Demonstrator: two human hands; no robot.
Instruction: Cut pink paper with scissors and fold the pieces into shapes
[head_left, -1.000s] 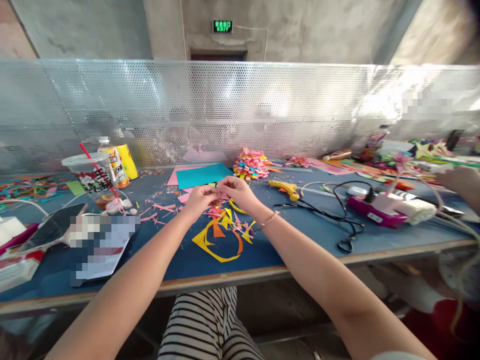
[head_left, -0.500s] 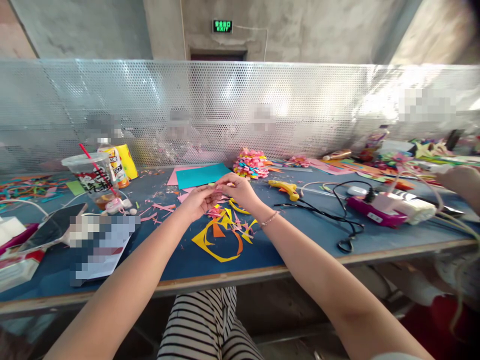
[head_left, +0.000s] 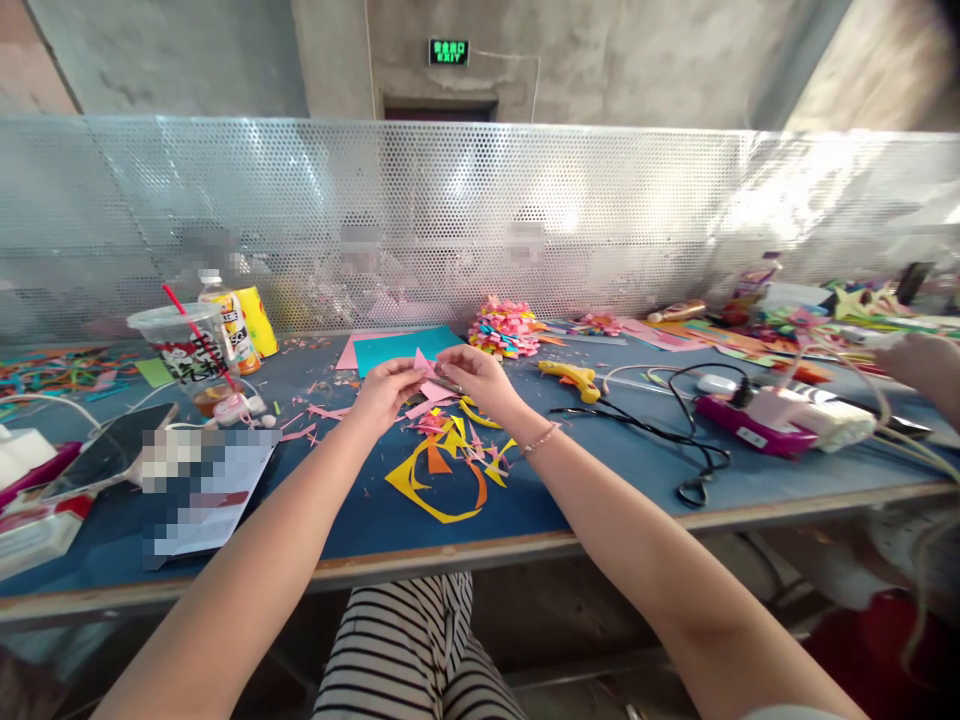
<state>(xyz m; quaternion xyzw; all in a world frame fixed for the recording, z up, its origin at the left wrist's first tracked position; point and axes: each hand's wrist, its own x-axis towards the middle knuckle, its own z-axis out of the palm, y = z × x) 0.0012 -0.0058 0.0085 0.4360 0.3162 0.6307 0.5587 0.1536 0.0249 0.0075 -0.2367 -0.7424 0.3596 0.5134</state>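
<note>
Above the middle of the table, my left hand [head_left: 388, 392] pinches a piece of pink paper [head_left: 424, 360] between thumb and fingertips. My right hand [head_left: 478, 380] is close beside it, fingers closed, with a thin dark item [head_left: 448, 384] at their tips that is too small to name. Below the hands lie pink scraps and yellow paper offcuts [head_left: 405, 482], with an orange scrap [head_left: 438, 458] among them. Just behind them is a sheet of teal paper [head_left: 405, 348], and a pile of folded pink and multicoloured paper [head_left: 504, 328] stands to its right.
A yellow glue gun [head_left: 571, 378] lies right of the hands, near black cables [head_left: 652, 425] and a purple power strip [head_left: 754, 425]. To the left are a plastic cup [head_left: 184, 350], a bottle [head_left: 234, 335] and a tablet [head_left: 214, 500]. Another person's hand [head_left: 919, 365] shows far right.
My hands have moved slightly apart and turned. The pink paper now shows upright between them, along with the thin dark item; earlier the fingers hid both.
</note>
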